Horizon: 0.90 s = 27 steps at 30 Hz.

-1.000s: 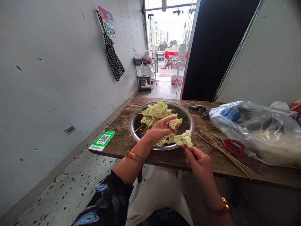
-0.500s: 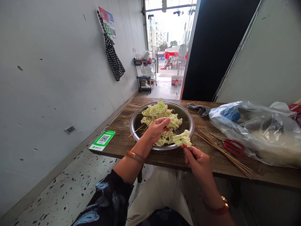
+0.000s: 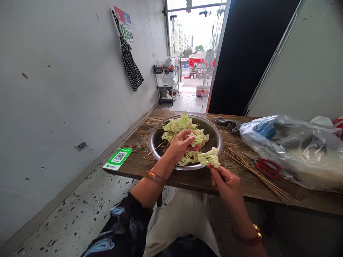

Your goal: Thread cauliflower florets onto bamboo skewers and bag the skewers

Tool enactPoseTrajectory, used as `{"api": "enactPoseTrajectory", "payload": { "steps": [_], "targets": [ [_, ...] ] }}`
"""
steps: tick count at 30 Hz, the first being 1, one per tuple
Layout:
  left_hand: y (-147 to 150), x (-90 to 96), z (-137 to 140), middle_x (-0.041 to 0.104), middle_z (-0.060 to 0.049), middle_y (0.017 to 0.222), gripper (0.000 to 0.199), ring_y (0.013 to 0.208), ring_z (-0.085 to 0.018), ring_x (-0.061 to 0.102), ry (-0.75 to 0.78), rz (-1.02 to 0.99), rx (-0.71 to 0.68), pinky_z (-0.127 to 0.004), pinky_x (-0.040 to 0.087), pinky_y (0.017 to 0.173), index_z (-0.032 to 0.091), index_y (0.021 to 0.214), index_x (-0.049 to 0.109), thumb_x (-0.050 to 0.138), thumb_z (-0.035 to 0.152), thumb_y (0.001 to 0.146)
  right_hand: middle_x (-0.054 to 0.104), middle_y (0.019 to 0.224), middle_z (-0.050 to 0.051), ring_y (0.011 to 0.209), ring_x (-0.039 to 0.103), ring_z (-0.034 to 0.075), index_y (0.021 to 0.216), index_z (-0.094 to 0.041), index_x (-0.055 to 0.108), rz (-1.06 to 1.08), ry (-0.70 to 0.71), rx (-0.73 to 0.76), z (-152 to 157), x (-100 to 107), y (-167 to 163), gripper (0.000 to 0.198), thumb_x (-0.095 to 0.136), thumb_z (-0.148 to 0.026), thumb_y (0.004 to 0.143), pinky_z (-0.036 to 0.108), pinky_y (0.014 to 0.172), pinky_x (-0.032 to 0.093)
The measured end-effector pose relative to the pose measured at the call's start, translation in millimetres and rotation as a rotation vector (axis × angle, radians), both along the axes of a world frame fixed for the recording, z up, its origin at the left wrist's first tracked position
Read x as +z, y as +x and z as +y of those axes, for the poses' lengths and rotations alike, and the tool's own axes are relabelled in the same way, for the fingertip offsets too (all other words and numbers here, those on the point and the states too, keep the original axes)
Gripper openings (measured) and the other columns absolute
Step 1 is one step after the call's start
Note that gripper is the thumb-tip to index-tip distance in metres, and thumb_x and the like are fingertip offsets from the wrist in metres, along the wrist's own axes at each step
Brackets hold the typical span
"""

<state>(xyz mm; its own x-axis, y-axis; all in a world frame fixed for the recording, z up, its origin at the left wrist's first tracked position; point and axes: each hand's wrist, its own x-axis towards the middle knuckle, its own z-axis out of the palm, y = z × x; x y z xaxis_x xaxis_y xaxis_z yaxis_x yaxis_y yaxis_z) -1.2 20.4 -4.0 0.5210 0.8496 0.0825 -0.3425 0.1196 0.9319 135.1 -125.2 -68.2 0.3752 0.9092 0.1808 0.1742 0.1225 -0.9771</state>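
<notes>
A wide metal bowl (image 3: 220, 146) full of pale green-white cauliflower florets (image 3: 180, 124) stands at the table's front edge. Over it, my left hand (image 3: 182, 144) is closed, its thumb and fingers around a cauliflower floret (image 3: 197, 140). My right hand (image 3: 226, 182) is closed too, pinching from below a cauliflower piece (image 3: 210, 157) at the bowl's near right rim. Whether a skewer runs through that piece I cannot tell. Thin wooden skewers (image 3: 157, 147) stick out from the heap to the left, partly behind my left wrist.
Right of the bowl lie a bundle of bamboo skewers (image 3: 257, 175), red-handled scissors (image 3: 268, 167) and a big clear plastic bag (image 3: 300, 153). A grey cloth (image 3: 229, 124) lies behind. A green QR-code card (image 3: 118, 159) is at the table's left corner (image 3: 136, 171).
My left hand has turned and opened a little over the bowl, and a floret now shows between its fingers. My right hand keeps its hold almost in place. The view has shifted slightly.
</notes>
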Motion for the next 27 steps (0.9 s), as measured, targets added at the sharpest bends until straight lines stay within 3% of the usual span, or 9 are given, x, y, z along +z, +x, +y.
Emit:
{"api": "enactPoseTrajectory", "payload": {
  "steps": [4, 17, 27],
  "targets": [
    [1.1, -1.8, 3.0, 0.059, 0.004, 0.07, 0.045, 0.062, -0.016, 0.069, -0.024, -0.032, 0.063, -0.028, 0.058, 0.059, 0.016, 0.098, 0.05, 0.079, 0.03, 0.068, 0.045, 0.052, -0.004, 0.051, 0.04, 0.011, 0.091, -0.015, 0.074, -0.003, -0.006, 0.027, -0.6, -0.3, -2.1, 0.036, 0.058, -0.046, 0.085, 0.023, 0.047, 0.031],
    [0.3, -0.2, 0.3, 0.064, 0.001, 0.074, 0.046, 0.062, -0.017, 0.069, 0.015, -0.013, -0.023, -0.029, 0.058, 0.057, 0.016, 0.098, 0.05, 0.079, 0.032, 0.067, 0.044, 0.053, -0.004, 0.05, 0.039, 0.01, 0.097, -0.013, 0.073, 0.042, -0.023, 0.036, 2.7, -7.7, -3.1, 0.039, 0.057, -0.047, 0.087, 0.023, 0.048, 0.03],
    [0.6, 1.5, -0.3, 0.063, 0.002, 0.075, 0.043, 0.061, -0.017, 0.069, -0.005, -0.015, 0.013, -0.026, 0.057, 0.053, 0.016, 0.092, 0.047, 0.078, 0.03, 0.066, 0.043, 0.052, -0.005, 0.051, 0.039, 0.01, 0.093, -0.013, 0.073, 0.022, -0.01, 0.015, 1.0, -6.2, -3.3, 0.038, 0.057, -0.047, 0.087, 0.024, 0.049, 0.031]
  ]
}}
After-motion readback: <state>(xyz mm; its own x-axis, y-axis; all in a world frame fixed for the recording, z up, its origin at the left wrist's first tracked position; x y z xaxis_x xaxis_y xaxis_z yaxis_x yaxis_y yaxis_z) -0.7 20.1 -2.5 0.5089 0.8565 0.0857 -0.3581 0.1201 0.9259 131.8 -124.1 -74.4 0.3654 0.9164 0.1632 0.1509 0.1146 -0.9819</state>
